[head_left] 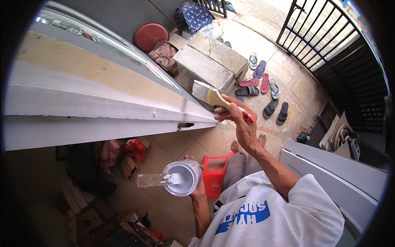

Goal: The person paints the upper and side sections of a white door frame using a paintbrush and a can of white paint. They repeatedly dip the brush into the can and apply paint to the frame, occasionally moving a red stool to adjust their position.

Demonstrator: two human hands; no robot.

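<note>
My left hand [198,186] is wrapped round a paint can [191,168] that holds pale, whitish paint. A flat stir stick [151,180] lies across the can's rim, its inner end coated in paint. Raised ahead, my right hand [242,125] grips a wide paintbrush [224,103] by its cream and red handle. The bristles are whitened and point up and left, apart from the can. Just left of the brush runs a long ledge [103,103], partly white and partly bare tan, with a notch near its end.
Concrete blocks [205,68] stand beyond the brush, near a red round stool seat [150,36]. Several slippers [265,82] are scattered on the tiles before a black gate [321,33]. A red plastic stool [214,177] stands by my legs. Cluttered boxes [88,218] fill the lower left.
</note>
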